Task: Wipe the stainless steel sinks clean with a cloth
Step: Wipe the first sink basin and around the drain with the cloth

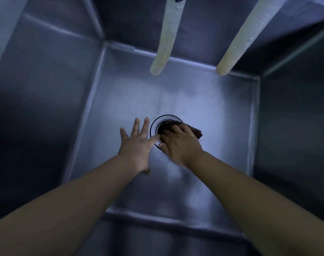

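I look straight down into a deep stainless steel sink (203, 108). A round drain (158, 120) sits in the middle of its floor. My right hand (179, 143) is shut on a dark brown cloth (195, 132) and presses it onto the drain's right half, covering that part. My left hand (137, 143) lies flat on the sink floor just left of the drain, fingers spread, holding nothing. Its index finger touches the right hand at the drain's rim.
Two pale ribbed hoses (166, 37) (244, 37) hang down from above over the far part of the sink, ending above its floor. Steep steel walls (46, 89) close in on all sides.
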